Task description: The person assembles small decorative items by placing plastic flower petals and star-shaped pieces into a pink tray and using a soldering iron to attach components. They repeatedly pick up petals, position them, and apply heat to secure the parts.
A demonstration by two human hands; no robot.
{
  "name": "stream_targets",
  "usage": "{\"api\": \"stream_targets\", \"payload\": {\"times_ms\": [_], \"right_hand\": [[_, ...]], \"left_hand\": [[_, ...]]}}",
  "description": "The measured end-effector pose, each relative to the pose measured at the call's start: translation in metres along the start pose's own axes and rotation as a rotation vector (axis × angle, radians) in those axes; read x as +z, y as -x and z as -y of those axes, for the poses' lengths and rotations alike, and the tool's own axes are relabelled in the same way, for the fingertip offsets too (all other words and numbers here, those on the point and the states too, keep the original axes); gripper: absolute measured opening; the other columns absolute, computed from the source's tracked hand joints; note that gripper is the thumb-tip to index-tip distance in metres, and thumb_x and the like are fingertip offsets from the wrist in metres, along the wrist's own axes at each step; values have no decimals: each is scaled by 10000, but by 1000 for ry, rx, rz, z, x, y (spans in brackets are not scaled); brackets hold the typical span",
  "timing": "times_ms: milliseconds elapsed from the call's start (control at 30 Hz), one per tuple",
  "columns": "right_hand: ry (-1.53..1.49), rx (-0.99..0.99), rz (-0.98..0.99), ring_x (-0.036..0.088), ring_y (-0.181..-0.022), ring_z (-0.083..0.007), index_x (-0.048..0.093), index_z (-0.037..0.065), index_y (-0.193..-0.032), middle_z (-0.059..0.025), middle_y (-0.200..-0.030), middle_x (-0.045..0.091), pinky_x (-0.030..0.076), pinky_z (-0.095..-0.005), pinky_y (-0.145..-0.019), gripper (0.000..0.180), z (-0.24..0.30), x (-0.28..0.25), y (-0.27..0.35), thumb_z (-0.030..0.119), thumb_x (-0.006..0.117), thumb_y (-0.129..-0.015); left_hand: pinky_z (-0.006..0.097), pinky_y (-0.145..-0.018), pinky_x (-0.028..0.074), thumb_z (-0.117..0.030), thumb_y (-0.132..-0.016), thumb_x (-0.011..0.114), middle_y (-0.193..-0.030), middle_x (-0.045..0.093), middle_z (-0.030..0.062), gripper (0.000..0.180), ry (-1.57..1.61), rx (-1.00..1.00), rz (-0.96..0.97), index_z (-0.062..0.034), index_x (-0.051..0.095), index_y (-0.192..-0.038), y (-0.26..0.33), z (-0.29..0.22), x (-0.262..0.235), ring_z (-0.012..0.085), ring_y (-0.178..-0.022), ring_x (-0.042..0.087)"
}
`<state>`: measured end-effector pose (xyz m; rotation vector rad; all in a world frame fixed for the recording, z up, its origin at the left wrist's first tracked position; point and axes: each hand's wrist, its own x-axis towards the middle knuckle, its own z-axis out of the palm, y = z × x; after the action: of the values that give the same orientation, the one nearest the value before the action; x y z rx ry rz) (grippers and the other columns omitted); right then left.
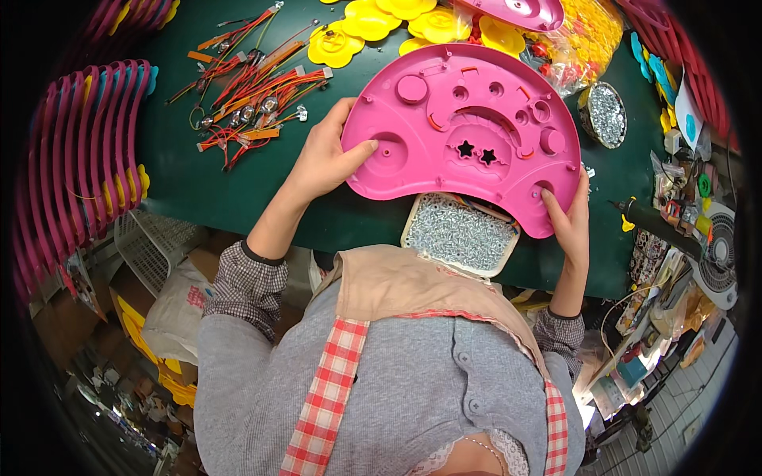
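Both my hands hold a pink curved plastic shell (452,151) above the green table, its hollow side with posts and round recesses facing me. My left hand (327,152) grips its left end, thumb resting in a round recess. At the right end, my right hand (567,218) has its thumb over the rim and the fingers mostly behind the shell. Two star-shaped holes and several small red-orange pieces show in the shell. Just below it, partly covered by its edge, a shallow tray (460,230) of small silver screws sits at the table's near edge.
Wired parts with orange strips (258,95) lie at left on the green table (206,186). Yellow flower-shaped pieces (369,20) and a clear bag of yellow parts (583,40) are at the back. A round tin of metal pieces (603,115) stands right. Pink shells (87,151) are stacked far left.
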<state>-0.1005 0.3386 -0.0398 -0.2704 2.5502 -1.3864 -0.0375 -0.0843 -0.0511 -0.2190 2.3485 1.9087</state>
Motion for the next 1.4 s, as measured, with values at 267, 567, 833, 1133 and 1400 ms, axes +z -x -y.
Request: {"api": "stream_targets", "payload": {"times_ms": [267,567,833,1133,1400], "right_hand": [[42,-32,-47,619,-1218,-238,357,-5,-1531,-172,-1361,599,498,-362,-1034,665,-1,4,2,97,708,-976],[18,7,14,648,-1208,-267,344,-8,-1540,-186,-1351,623,507,-372,-1026,698,1,1,2,104,721,-963],[202,67,-34,685,-1027,-169,507,-20,-1486,-174,-1277,666,561,-327,-848,632,16,-34,-18,149,770,-937],[576,-326,-11,742,-1009,-348,740,56,-1193,-200,-1072,759,584,-451,-887,336,65,0,-208,81,663,-867],[500,-180,-72,758,-964,-283,740,105,-1208,-163,-1059,759,604,-405,-817,347,42,7,-229,159,696,-868]], "left_hand": [[376,-979,549,-151,-906,727,-1211,718,190,550,-61,38,-30,16,514,-1384,3,-13,-1,275,-1128,719],[330,-1009,524,-114,-922,732,-1258,666,132,557,-123,-39,34,24,501,-1410,-3,-8,-6,179,-1158,660],[442,-1063,482,-230,-892,808,-1366,606,222,655,-607,333,-131,22,543,-1435,-24,-35,-4,374,-1315,557],[404,-1047,525,-128,-999,615,-1279,719,178,370,-461,637,327,-38,644,-1357,-219,-85,42,317,-1186,688],[407,-842,594,-138,-915,684,-1014,774,140,231,-561,770,-29,-76,767,-1122,-258,-75,19,322,-937,746]]}}
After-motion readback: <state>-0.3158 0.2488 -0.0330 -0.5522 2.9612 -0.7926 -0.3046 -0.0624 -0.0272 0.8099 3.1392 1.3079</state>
